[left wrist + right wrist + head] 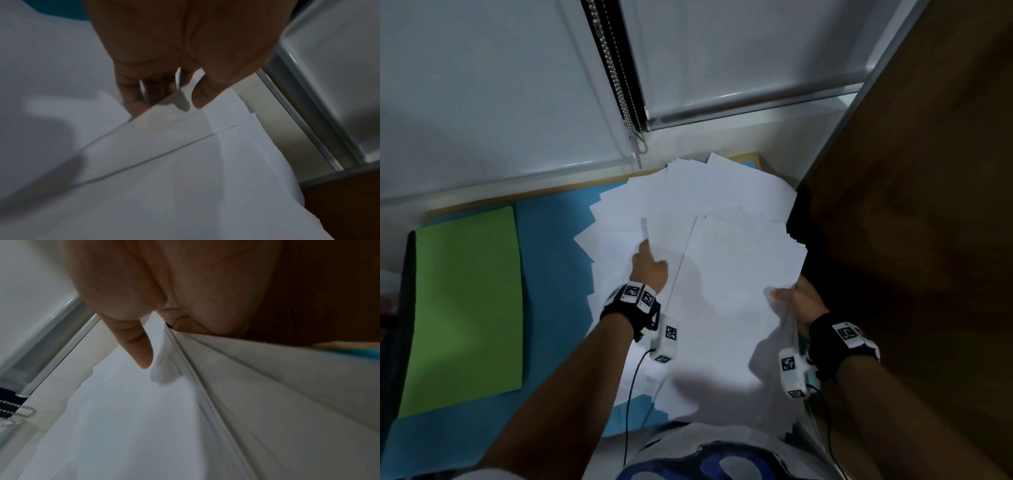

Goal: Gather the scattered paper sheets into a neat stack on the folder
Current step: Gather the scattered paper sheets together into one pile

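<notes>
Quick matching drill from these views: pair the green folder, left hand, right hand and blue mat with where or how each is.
1. green folder
2. left hand
3. right hand
4. blue mat

a. grips several sheets at their near right edge
b. lies under the folder and sheets
c. bare, left of the paper sheets
d. pinches a sheet's corner mid-pile

Pairs: 1-c, 2-d, 3-a, 4-b

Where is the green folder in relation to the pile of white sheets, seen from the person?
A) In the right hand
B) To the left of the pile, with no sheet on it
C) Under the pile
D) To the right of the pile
B: in the head view the folder lies bare on the blue mat, left of the sheets.
</notes>
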Demonstrator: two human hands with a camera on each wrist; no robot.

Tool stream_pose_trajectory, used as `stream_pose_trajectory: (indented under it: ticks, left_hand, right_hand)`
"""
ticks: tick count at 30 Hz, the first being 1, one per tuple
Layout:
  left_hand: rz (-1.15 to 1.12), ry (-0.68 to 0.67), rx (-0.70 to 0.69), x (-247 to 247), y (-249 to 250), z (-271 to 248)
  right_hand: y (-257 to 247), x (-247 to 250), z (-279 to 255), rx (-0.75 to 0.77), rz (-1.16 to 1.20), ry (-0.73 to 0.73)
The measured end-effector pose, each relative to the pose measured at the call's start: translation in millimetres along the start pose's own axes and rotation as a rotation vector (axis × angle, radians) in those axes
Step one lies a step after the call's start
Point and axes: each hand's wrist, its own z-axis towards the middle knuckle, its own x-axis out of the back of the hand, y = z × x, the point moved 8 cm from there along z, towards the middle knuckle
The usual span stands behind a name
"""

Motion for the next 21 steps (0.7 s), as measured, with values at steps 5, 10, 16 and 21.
stream_pose_trajectory:
  ticks: [5,10,16,21]
  left_hand:
    - [0.132,-0.133,0.037,-21,-3,-17]
    - [0.270,-0.256,-0.088,-40,12,-20]
    - [0.368,-0.239,-0.156,-43,10,-25]
    - [0.339,-0.184,-0.133,-34,13,-26]
  right_hand:
    - [-2,-5,-2,0.001,-0.037,0.029]
    - [-11,-10,-10,0.062,0.032,-0.086]
    - [-4,-10,-14,0.074,-0.009,-0.057]
    - [4,-3,-18,0.063,0.014,0.041]
